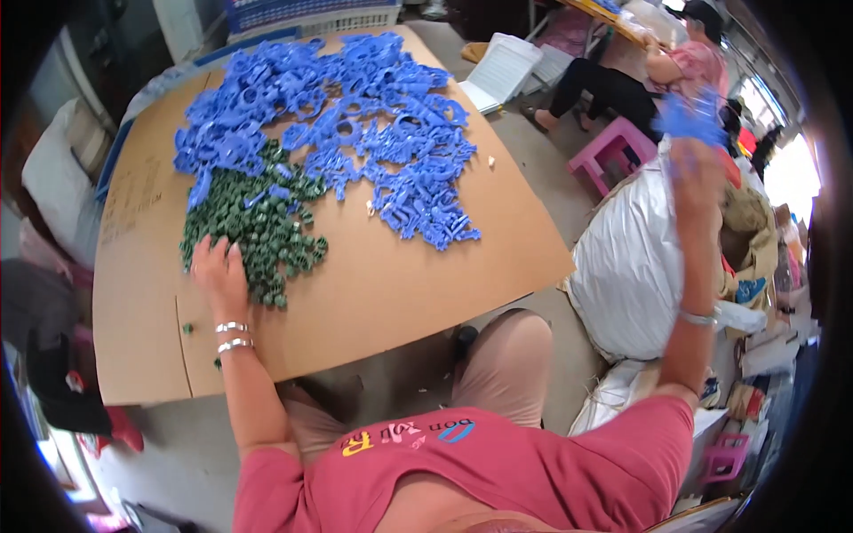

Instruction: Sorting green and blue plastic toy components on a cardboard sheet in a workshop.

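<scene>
My left hand [219, 270] rests on the near left edge of a heap of small dark green plastic pieces [258, 222], its fingers spread. Behind and beside that heap lies a large pile of blue plastic parts [400, 151], many with ring-shaped openings. A few blue bits lie on top of the green pieces. My right hand [696, 169] is raised far out to the right, above a big white woven sack [622, 258]. It is blurred by motion and grips a clump of blue plastic parts [691, 117].
Cardboard [426, 293] covers the tabletop. To the right, a co-worker [689, 62] sits near a pink stool [613, 155]. An open brown sack [751, 226] stands beyond the white one. Stacked crates [311, 19] are behind the table.
</scene>
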The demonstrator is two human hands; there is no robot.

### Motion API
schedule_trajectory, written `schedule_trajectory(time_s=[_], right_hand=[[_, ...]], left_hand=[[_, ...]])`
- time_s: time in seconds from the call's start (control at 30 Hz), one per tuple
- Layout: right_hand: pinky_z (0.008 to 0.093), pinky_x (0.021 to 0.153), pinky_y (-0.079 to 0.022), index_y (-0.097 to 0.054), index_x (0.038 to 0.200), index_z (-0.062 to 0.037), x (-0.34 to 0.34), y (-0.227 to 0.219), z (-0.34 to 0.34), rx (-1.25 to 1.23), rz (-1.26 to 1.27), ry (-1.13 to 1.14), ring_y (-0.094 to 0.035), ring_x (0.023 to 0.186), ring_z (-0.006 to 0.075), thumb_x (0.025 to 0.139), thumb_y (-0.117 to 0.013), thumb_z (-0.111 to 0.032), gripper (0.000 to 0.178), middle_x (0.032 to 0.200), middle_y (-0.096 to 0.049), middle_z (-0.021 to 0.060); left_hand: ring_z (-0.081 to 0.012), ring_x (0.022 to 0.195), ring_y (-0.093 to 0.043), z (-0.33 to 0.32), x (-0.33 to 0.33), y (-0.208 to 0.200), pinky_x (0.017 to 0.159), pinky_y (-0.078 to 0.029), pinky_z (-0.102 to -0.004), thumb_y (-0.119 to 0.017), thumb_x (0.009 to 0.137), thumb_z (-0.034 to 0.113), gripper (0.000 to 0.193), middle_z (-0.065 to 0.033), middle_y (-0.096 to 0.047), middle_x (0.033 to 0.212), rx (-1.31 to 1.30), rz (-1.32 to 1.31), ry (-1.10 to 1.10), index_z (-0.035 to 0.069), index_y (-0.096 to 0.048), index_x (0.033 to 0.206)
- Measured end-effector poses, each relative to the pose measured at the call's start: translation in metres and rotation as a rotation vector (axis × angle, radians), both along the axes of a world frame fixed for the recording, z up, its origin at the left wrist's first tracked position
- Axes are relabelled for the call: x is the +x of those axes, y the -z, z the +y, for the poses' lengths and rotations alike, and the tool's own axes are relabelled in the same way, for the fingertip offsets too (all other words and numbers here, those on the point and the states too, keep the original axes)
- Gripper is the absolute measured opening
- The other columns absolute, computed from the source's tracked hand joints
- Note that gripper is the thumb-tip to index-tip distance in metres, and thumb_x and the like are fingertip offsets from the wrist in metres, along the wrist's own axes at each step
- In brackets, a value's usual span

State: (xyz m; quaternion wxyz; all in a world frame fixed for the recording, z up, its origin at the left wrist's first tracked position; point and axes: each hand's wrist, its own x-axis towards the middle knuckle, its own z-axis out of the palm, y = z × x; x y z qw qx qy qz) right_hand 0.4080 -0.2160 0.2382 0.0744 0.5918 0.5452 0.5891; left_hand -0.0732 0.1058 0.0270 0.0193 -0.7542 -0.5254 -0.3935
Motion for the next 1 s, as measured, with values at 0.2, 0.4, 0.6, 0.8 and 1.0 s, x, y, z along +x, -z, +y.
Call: schedule_trajectory(time_s=[0.2, 0.4, 0.6, 0.8, 1.0], right_hand=[[0.0388, 0.102, -0.022, -0.023, 0.133, -0.0072, 0.205, -0.075, -0.195, 0.01, 0.456, 0.324, -0.026, 0.124, 0.0336, 0.067, -0.059, -0.003, 0.075, 0.133, -0.032, 0.0139], [0.0351, 0.1, -0.026, -0.037, 0.124, 0.0, 0.168, 0.015, -0.084, 0.102, 0.744, 0.142, -0.036, 0.119, 0.03, 0.075, -0.059, -0.01, 0.054, 0.124, -0.041, 0.0175], [0.0385, 0.086, -0.04, -0.059, 0.092, -0.0047, -0.054, 0.102, 0.184, -0.349, 0.654, -0.569, -0.05, 0.101, 0.0318, 0.069, -0.06, -0.004, 0.023, 0.103, -0.056, 0.0131], [0.0378, 0.087, -0.039, -0.053, 0.109, -0.0054, -0.237, 0.124, 0.37, -0.61, 1.034, -1.036, -0.047, 0.106, 0.0292, 0.069, -0.063, -0.016, 0.043, 0.11, -0.052, 0.0134], [0.0456, 0.095, -0.031, -0.048, 0.12, -0.0186, -0.297, 0.145, 0.495, -0.746, 1.155, -0.449, -0.036, 0.117, 0.033, 0.065, -0.062, -0.019, 0.057, 0.125, -0.04, 0.014]], left_hand=[[-0.0302, 0.116, -0.038, 0.005, 0.0, 0.014, 0.097, -0.021, -0.0477, -0.057, 0.077, 0.023, 0.025, -0.0135, -0.048, 0.119, -0.062, 0.033, -0.045, 0.01, -0.061, 0.098], [-0.0297, 0.116, -0.038, 0.006, 0.0, 0.011, 0.097, -0.021, -0.0498, -0.058, 0.076, 0.024, 0.022, -0.0114, -0.05, 0.117, -0.012, 0.003, -0.064, 0.011, -0.062, 0.093], [-0.0298, 0.115, -0.038, 0.01, 0.005, 0.016, 0.096, -0.021, -0.0508, -0.057, 0.075, 0.025, 0.022, -0.0112, -0.05, 0.115, -0.038, -0.033, -0.06, 0.012, -0.063, 0.091], [-0.0312, 0.113, -0.038, 0.01, 0.011, 0.016, 0.094, -0.021, -0.0527, -0.057, 0.074, 0.024, 0.021, -0.0126, -0.05, 0.113, -0.029, -0.085, -0.04, 0.01, -0.063, 0.089], [-0.0315, 0.113, -0.039, 0.003, 0.01, 0.007, 0.094, -0.022, -0.0523, -0.058, 0.073, 0.021, 0.019, -0.0134, -0.051, 0.112, -0.05, -0.164, -0.026, 0.01, -0.063, 0.089]])
